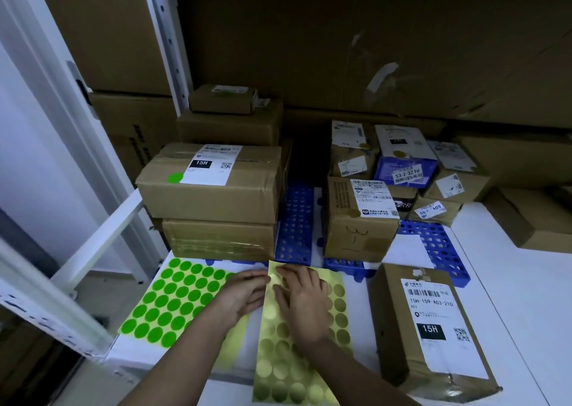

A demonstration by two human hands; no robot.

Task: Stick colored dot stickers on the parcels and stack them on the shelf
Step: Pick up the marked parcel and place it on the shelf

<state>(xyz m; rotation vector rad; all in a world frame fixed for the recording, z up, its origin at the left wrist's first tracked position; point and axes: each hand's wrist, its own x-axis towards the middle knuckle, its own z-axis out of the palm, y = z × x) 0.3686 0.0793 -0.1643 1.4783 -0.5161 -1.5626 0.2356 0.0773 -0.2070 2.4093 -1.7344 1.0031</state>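
While the far-left parcel (pixel 213 179) already bore a green dot (pixel 175 178), both hands, left hand (pixel 244 294) and right hand (pixel 301 300), lay spread on the gold sheet (pixel 288 371); the near-right parcel (pixel 433 328) looked undotted.

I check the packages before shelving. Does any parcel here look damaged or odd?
Yes. The parcel lying at the right of the gold sticker sheet is crumpled at its near corner, with wrinkled tape there. It also bears no colored dot, unlike the stacked box with a green dot.

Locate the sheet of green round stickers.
The sheet of green round stickers lies low and left in the head view, beside the gold sticker sheet, before the stacked cardboard boxes.
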